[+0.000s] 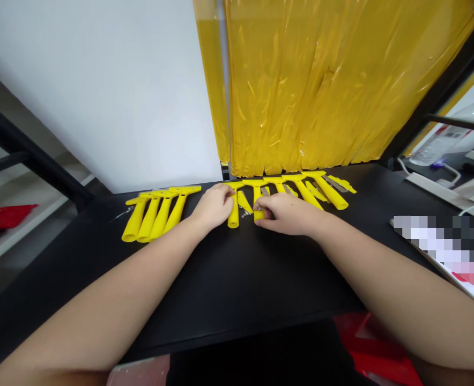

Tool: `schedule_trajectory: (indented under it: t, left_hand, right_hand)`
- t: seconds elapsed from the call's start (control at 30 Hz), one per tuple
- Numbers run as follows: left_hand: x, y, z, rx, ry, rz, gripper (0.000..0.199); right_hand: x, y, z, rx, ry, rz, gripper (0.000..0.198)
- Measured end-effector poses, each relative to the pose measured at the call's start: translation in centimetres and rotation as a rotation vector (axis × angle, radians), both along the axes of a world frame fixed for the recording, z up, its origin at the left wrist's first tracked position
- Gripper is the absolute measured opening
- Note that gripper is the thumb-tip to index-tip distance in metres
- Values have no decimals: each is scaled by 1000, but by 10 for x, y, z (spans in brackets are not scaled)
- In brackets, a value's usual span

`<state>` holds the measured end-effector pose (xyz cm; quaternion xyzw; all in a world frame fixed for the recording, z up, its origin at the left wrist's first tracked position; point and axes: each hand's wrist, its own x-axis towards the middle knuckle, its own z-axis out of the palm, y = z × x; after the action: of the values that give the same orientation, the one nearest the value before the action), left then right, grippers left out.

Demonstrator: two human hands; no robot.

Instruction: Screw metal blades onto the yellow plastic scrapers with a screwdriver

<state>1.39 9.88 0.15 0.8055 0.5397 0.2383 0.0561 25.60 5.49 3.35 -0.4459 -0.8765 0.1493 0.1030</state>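
My left hand point(216, 205) has its fingers closed at the upper part of a yellow scraper handle point(233, 214), whose hollow end points toward me. My right hand point(287, 213) is curled with thumb and fingertips at a second yellow scraper point(258, 190), covering much of its handle. Between these two lie a flat yellow blade cover point(244, 202) and some tiny metal screws point(244, 215). More yellow scrapers point(331, 194) lie in a row to the right, with thin blades and flat yellow pieces point(314, 191) among them. Several others point(168, 214) lie grouped on the left.
Everything lies on a black tabletop point(221, 289). Behind it stand a white panel point(120, 96) and a yellow plastic sheet point(301, 86). A pixelated flat item point(446, 257) lies at the right edge. A clear bottle point(446, 139) rests beyond the black frame.
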Motion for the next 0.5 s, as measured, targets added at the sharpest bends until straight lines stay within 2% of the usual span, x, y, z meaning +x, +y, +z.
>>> schedule_trajectory:
  t: [0.23,0.5]
  left_hand:
    - [-2,-6,-11,-24,-108,-17,21]
    - [-1,-6,-13,-15,-165,-54,18]
  right_hand:
    - [0,1,-2,14,-5,-3,17]
    - [1,1,-3,21,-30,1,18]
